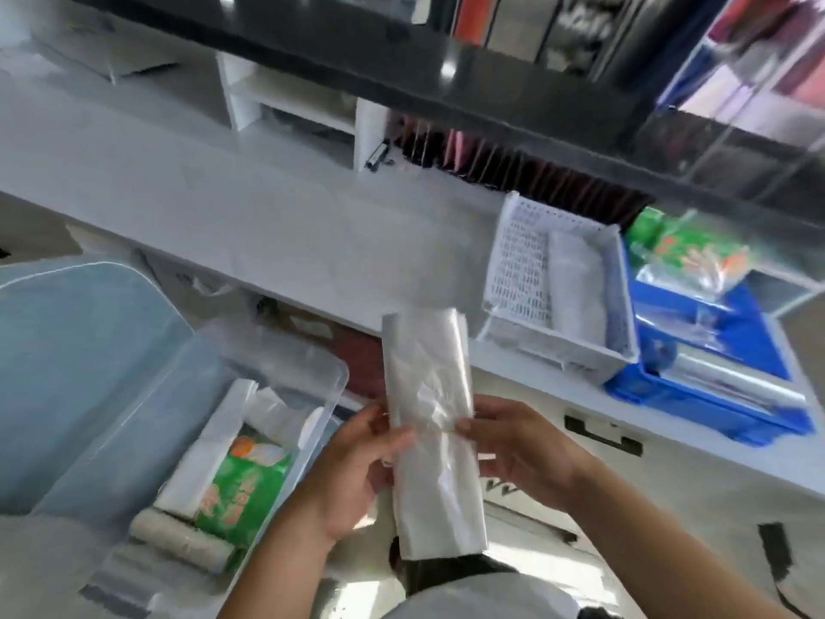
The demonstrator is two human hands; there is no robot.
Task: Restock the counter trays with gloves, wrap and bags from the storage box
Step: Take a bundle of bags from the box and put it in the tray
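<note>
A long flat bundle of clear plastic bags stands upright between my hands, in front of the counter edge. My left hand grips its left side and my right hand pinches its right side at the middle. Below left, the clear storage box holds a green packet, white bags and a pale roll. On the counter stand a white mesh tray with a whitish roll and a blue tray with clear wrap rolls and green packets.
The box's bluish lid leans open at the left. A white counter runs across, with a white shelf unit and a dark upper ledge behind. A clear acrylic case stands at the upper right. Drawers with black handles sit below the counter.
</note>
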